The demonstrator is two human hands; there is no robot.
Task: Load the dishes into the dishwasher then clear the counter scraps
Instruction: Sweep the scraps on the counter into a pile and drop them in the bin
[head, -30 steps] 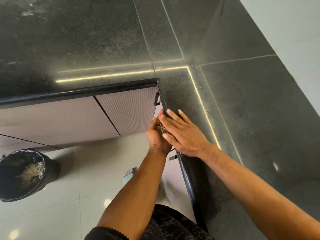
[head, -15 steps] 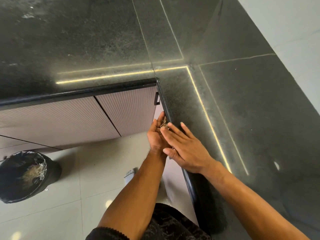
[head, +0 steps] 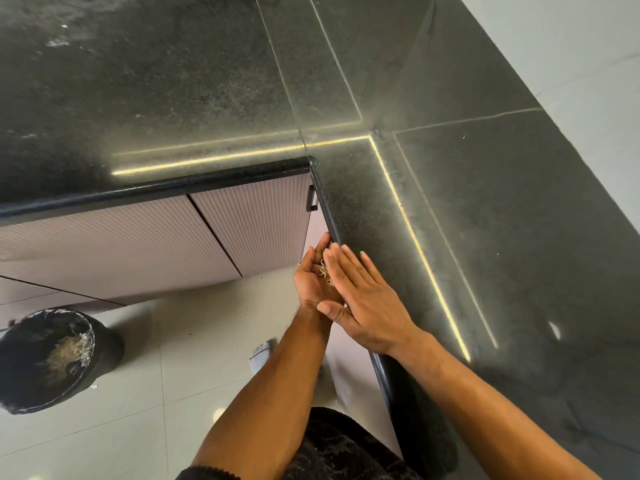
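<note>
My left hand (head: pixel 310 278) is cupped palm-up just below the edge of the dark stone counter (head: pixel 467 220), at its inner corner. A small clump of pale stringy scraps (head: pixel 325 271) lies in that palm. My right hand (head: pixel 367 299) lies flat with straight fingers at the counter's edge, its fingertips over the left palm and touching the scraps. No dishes or dishwasher are in view.
A black bin (head: pixel 59 358) lined with a bag stands on the tiled floor at lower left, with similar pale scraps inside. Ribbed cabinet doors (head: pixel 156 244) run under the counter. A small white piece (head: pixel 261 353) lies on the floor near my left forearm.
My right hand has slid along the counter toward its edge and now reaches over the left palm. The left hand stays cupped under the edge with scraps in it.
</note>
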